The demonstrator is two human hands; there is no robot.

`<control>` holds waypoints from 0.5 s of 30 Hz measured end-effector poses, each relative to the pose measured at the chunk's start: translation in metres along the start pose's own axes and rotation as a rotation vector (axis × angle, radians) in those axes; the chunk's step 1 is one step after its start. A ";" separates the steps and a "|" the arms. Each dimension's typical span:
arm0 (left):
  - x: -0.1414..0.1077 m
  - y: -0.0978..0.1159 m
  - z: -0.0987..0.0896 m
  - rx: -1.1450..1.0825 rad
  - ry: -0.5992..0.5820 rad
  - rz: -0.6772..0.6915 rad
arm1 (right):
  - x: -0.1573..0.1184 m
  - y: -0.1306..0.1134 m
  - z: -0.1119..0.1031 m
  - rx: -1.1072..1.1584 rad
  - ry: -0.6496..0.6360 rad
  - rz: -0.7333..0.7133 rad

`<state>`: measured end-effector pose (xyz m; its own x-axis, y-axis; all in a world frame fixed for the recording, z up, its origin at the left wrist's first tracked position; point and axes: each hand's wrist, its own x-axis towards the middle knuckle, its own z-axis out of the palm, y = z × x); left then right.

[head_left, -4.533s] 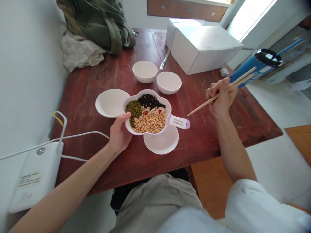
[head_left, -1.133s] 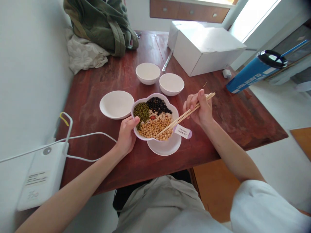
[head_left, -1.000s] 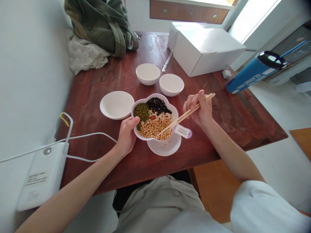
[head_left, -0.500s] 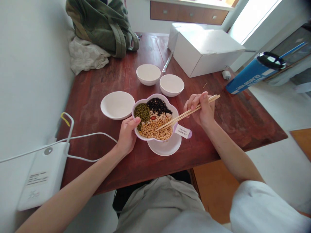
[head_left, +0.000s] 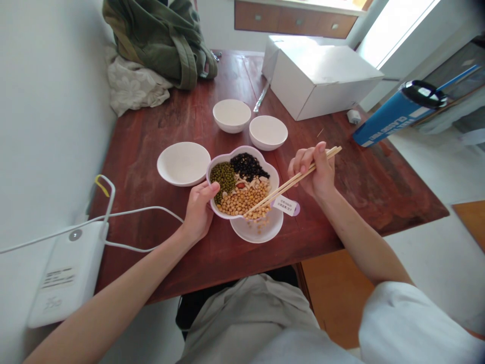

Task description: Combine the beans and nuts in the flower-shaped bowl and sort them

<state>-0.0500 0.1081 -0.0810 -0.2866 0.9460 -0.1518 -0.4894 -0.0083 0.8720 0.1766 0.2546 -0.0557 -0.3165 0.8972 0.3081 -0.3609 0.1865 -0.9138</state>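
A flower-shaped bowl of beans was gripped by the left hand; chopsticks, pinched in the right hand's closed fingers, touched the soybeans.

Left hand cupped, thumb up; right hand in pinch grip, forearms converging.

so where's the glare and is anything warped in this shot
Head view: the window at top right is blown out and washes the white box; the table edges splay and bend toward the corners; the flower-shaped bowl and both hands stay sharp.
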 end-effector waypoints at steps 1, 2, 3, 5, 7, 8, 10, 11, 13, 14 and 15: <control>0.000 0.000 0.000 -0.002 0.000 0.000 | 0.000 0.000 0.000 0.001 0.001 -0.002; 0.000 0.000 0.000 -0.004 0.001 0.000 | 0.000 0.000 0.000 0.002 0.002 -0.004; 0.000 0.000 0.000 -0.005 0.002 0.000 | 0.001 -0.001 0.000 0.004 0.005 -0.006; 0.000 -0.001 0.000 -0.003 0.002 0.003 | 0.001 -0.002 0.000 0.016 0.010 -0.016; 0.000 -0.001 -0.001 -0.001 -0.003 0.007 | 0.003 -0.003 0.001 0.040 0.010 -0.034; -0.001 -0.001 -0.001 -0.002 -0.005 0.007 | 0.003 -0.004 0.001 0.053 0.013 -0.047; -0.001 -0.001 -0.001 -0.004 -0.009 0.003 | 0.004 -0.004 0.001 0.060 0.023 -0.065; -0.001 -0.001 -0.001 -0.005 -0.011 -0.001 | 0.004 -0.004 0.001 0.053 0.029 -0.068; -0.001 0.000 -0.001 -0.002 -0.013 -0.006 | 0.003 -0.004 0.000 0.027 0.032 -0.064; -0.001 0.000 -0.001 -0.002 -0.013 -0.006 | 0.002 -0.003 0.000 0.014 0.022 -0.066; -0.001 0.000 -0.001 -0.002 -0.013 -0.005 | 0.001 -0.003 0.000 0.006 0.006 -0.070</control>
<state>-0.0505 0.1068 -0.0816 -0.2738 0.9500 -0.1499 -0.4927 -0.0047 0.8702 0.1775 0.2553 -0.0531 -0.2853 0.8843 0.3697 -0.3870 0.2466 -0.8885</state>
